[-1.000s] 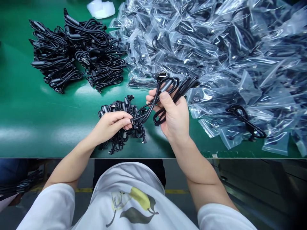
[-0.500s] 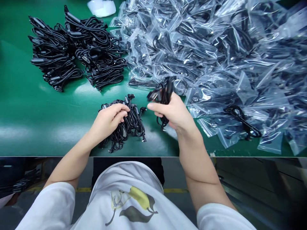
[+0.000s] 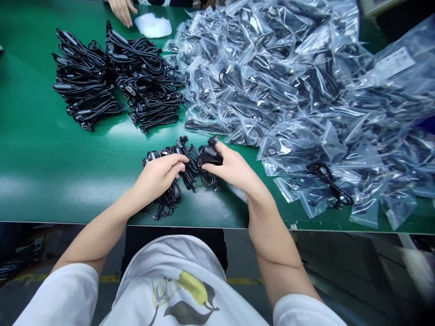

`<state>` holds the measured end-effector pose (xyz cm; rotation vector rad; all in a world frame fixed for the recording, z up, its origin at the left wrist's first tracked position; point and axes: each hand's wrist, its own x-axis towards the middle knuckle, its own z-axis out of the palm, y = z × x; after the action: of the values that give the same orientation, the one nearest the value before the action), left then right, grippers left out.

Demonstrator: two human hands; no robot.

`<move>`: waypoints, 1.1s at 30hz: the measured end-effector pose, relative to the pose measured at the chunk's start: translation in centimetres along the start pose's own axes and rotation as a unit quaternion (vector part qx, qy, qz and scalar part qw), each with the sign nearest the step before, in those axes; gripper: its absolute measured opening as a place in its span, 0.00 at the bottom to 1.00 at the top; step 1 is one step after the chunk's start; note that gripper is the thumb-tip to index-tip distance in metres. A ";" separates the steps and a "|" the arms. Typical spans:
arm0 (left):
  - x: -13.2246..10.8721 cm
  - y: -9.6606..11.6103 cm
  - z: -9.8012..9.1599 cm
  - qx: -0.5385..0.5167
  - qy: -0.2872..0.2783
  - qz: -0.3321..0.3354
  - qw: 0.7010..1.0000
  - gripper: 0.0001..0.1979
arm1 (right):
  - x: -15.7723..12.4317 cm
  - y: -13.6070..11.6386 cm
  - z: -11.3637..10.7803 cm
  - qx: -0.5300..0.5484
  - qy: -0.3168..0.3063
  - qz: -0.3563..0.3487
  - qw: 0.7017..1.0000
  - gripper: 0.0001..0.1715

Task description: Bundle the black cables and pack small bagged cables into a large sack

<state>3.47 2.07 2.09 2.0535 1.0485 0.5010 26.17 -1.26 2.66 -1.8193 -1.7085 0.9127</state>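
Observation:
A small heap of coiled black cables (image 3: 168,199) lies near the front edge of the green table (image 3: 50,176). Over its upper left part rests my left hand (image 3: 158,174), thumb and fingers drawn together; what they pinch, if anything, is hidden. My right hand (image 3: 234,167) is closed around a bundle of black cables (image 3: 210,156) at the right side of the heap. Connector ends poke out between its thumb and fingers.
Two rows of bundled black cables (image 3: 84,83) lie at the back left. Clear bags with cables (image 3: 288,86) cover the right side, one loose cable (image 3: 329,183) on top. Another person's hand (image 3: 121,10) is at the far edge beside a white plastic piece (image 3: 153,26).
My right hand has brought its cable bundle down and left, against the heap. My left hand has stayed at the heap. Another person's hand has appeared at the far edge; the view has shifted slightly.

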 end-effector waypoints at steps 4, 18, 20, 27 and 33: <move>0.1 0.5 -0.1 -0.153 0.002 -0.044 0.987 0.13 | -0.7 -0.2 0.0 0.002 0.101 -0.077 0.992 0.12; 0.3 0.0 -0.7 -0.369 0.082 -0.059 0.924 0.15 | -2.0 -1.9 2.3 0.308 0.060 -0.037 0.949 0.15; 0.4 -0.2 -0.7 -0.368 0.090 -0.054 0.924 0.16 | -1.8 -2.0 2.3 0.350 0.019 0.002 0.936 0.18; 0.5 -0.5 -0.5 -0.395 0.134 -0.044 0.908 0.16 | -1.8 -2.6 3.8 0.355 -0.121 0.053 0.925 0.18; 0.4 0.1 -0.4 -0.416 0.124 -0.065 0.898 0.18 | -2.0 -2.6 5.0 0.370 -0.094 0.054 0.923 0.21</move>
<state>3.53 2.55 2.48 1.1707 0.8826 0.9641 20.72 -3.47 1.59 -1.3386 -1.1171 1.5601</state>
